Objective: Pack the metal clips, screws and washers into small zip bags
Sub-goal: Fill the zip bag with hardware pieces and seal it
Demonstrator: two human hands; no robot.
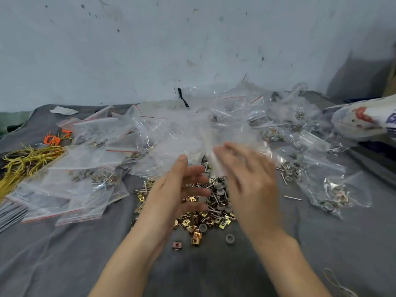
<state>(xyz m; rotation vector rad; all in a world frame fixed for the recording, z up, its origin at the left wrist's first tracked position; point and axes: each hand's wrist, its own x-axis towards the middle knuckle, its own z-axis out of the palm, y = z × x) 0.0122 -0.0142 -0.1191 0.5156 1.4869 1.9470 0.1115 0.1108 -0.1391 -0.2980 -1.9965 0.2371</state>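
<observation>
Centre frame: your left hand (pixel 184 189) is spread, fingers loosely apart, thumb up against the edge of the heap of empty zip bags (pixel 182 129). It holds nothing.

Your right hand (pixel 246 174) is motion-blurred, fingers stretched toward a clear bag at the heap's near edge. Can't tell whether it pinches the plastic or only touches it.

Loose pile of clips, screws and washers (pixel 205 219) sits on the grey cloth (pixel 214 271) right under and between both hands (brass-coloured clips nearest you, screws further back). One stray washer (pixel 230 239) lies just below the pile.

Filled bags (pixel 81 181) are stacked at left of frame; more filled bags (pixel 334 189) lie scattered at right.

Yellow cords (pixel 23 161) at far left edge, an orange cord (pixel 52 139) just above them.
</observation>
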